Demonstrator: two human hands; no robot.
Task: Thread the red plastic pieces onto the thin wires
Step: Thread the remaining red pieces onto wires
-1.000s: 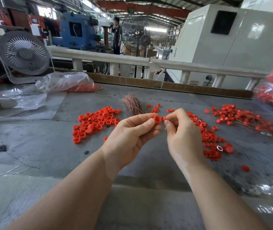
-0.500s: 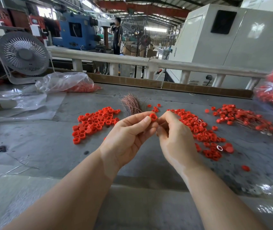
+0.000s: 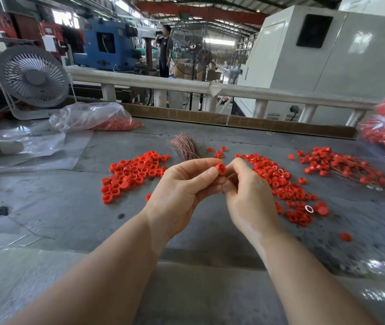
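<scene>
Left hand (image 3: pixel 182 186) pinches one red piece (image 3: pixel 220 168) at its fingertips, above mid-worktop (image 3: pixel 46 207). Right hand (image 3: pixel 247 191) touches it from the right, fingers curled as if pinching a wire, which I can't make out. Behind: loose pieces (image 3: pixel 132 172) left, wire bundle (image 3: pixel 185 146) toward the far edge.

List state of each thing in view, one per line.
Left hand: pinches small red plastic ring piece.
Right hand: fingers curled at the ring; wire not discernible.
Copper-coloured thin wire bundle: lying on table, untouched.
Loose red pieces, left pile: unthreaded.
Far-right red pieces: on wires.
White desk fan: upright; running unclear.
</scene>
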